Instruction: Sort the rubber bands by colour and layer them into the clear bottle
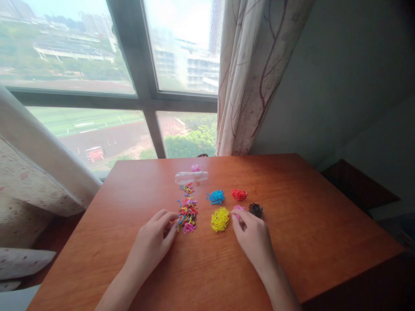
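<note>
A mixed pile of small coloured rubber bands [188,214] lies on the table. At its left edge is my left hand [155,233], thumb and fingers drawn together against the bands; what is between the tips is hidden. My right hand [253,235] is closed in a pinch between the yellow rubber bands [219,219] and a small pink heap [239,208], which it partly covers. Anything in that pinch is too small to make out. Behind these are blue rubber bands [216,197] and red rubber bands [239,195]. Black rubber bands [256,210] sit just beyond my right knuckles.
A clear plastic bag or container [191,177] lies behind the piles, with a pinkish-purple item [196,167] beyond it. A few mixed bands [187,188] are in front of it. The brown wooden table [311,216] stands against a window with curtains [240,77].
</note>
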Available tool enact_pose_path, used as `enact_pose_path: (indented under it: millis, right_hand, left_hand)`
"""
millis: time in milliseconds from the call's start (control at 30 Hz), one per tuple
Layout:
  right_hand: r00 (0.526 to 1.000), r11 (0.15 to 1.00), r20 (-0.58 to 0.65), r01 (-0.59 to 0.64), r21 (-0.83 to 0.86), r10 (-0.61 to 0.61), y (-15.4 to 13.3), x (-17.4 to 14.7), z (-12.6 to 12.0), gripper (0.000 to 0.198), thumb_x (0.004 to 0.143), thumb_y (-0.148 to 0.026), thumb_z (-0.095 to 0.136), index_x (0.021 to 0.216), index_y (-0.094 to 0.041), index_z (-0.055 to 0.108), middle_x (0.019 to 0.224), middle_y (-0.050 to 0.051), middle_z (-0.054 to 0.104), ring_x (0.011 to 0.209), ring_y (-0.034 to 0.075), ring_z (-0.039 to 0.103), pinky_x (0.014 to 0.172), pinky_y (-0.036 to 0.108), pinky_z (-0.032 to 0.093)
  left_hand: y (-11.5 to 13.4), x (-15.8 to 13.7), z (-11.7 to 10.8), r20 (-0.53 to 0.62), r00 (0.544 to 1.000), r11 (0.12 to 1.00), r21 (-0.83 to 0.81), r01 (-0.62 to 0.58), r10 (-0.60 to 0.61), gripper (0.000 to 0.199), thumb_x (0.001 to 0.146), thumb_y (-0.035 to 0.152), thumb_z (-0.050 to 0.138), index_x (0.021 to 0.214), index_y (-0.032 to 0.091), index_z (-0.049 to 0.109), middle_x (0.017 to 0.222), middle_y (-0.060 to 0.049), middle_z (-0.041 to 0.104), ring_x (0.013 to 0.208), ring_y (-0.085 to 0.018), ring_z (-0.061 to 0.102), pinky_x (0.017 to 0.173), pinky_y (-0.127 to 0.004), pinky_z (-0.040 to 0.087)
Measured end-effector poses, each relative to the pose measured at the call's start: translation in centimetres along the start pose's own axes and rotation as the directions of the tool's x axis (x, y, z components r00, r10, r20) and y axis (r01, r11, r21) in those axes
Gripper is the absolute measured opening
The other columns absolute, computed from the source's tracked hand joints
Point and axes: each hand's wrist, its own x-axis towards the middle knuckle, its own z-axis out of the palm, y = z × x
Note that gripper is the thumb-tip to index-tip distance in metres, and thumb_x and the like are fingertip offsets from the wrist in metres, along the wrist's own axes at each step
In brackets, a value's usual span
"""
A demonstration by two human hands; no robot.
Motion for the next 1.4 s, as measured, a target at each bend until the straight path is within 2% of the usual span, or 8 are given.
enact_pose_path:
  millis: [167,300,467,833,1000,1167,1400]
  right_hand:
    - [0.987,0.993,0.133,0.08,0.088,-0.091,-3.6,-2.2,3.8,0.024,0.091,-0.015,0.048,0.093,-0.023,0.07,0.085,0.002,0.073,0.076,0.016,0.067,0.07,0.023,0.043]
    - [0.972,0.989,0.195,0.114,0.093,-0.13,-4.9,-3.3,5.1,0.023,0.09,-0.012,0.048,0.088,-0.024,0.068,0.079,0.0,0.07,0.072,0.014,0.065,0.067,0.022,0.04]
    - [0.966,0.989,0.211,0.14,0.049,-0.147,-4.9,-3.5,5.3,0.021,0.089,-0.011,0.049,0.082,-0.023,0.065,0.074,-0.002,0.068,0.068,0.014,0.062,0.063,0.022,0.036]
    - [0.965,0.988,0.22,0.129,0.083,-0.145,-4.9,-3.5,5.2,0.022,0.088,-0.009,0.049,0.083,-0.023,0.064,0.078,-0.002,0.068,0.073,0.014,0.063,0.065,0.023,0.035]
    - [0.963,0.988,0.224,0.136,0.074,-0.149,-4.9,-3.6,5.2,0.02,0.088,-0.009,0.049,0.083,-0.023,0.063,0.078,-0.002,0.068,0.072,0.014,0.062,0.064,0.024,0.034]
    - [0.963,0.988,0.222,0.139,0.073,-0.152,-4.8,-3.6,5.3,0.02,0.087,-0.01,0.05,0.082,-0.024,0.063,0.077,-0.003,0.067,0.072,0.014,0.061,0.064,0.024,0.033]
    - [0.966,0.982,0.196,0.15,0.116,-0.17,-4.4,-3.5,5.8,0.02,0.086,-0.009,0.051,0.085,-0.023,0.065,0.08,-0.001,0.069,0.073,0.014,0.062,0.065,0.024,0.033]
  left_hand:
    - [0.3,0.8,0.0,-0.02,0.999,0.998,0.044,0.044,-0.043,0.022,0.09,0.034,0.048,0.091,0.023,0.067,0.083,-0.001,0.066,0.065,-0.014,0.061,0.06,-0.024,0.045]
    - [1.0,1.7,-0.1,-0.001,0.995,0.989,0.116,0.095,-0.096,0.021,0.089,0.035,0.05,0.088,0.023,0.067,0.085,-0.001,0.066,0.068,-0.016,0.062,0.061,-0.025,0.044]
    - [1.7,2.2,-0.2,0.029,0.991,0.979,0.162,0.125,-0.132,0.021,0.089,0.035,0.049,0.085,0.023,0.066,0.086,-0.002,0.068,0.076,-0.018,0.064,0.065,-0.025,0.043]
    - [2.2,3.2,-0.1,0.009,0.986,0.962,0.218,0.162,-0.168,0.02,0.089,0.035,0.048,0.083,0.024,0.064,0.083,0.0,0.07,0.07,-0.017,0.063,0.06,-0.024,0.037]
    - [2.7,3.0,-1.0,0.035,0.986,0.968,0.202,0.151,-0.161,0.018,0.087,0.034,0.049,0.084,0.024,0.063,0.087,-0.001,0.069,0.074,-0.018,0.063,0.062,-0.025,0.037]
    - [3.0,2.7,-2.3,0.075,0.985,0.968,0.21,0.134,-0.153,0.017,0.083,0.035,0.051,0.074,0.022,0.058,0.078,0.0,0.066,0.068,-0.017,0.058,0.06,-0.025,0.033]
    - [2.6,3.0,-2.4,0.201,0.976,0.995,0.061,0.078,-0.088,0.019,0.08,0.03,0.05,0.065,0.02,0.053,0.062,0.003,0.054,0.06,-0.014,0.05,0.055,-0.023,0.029]
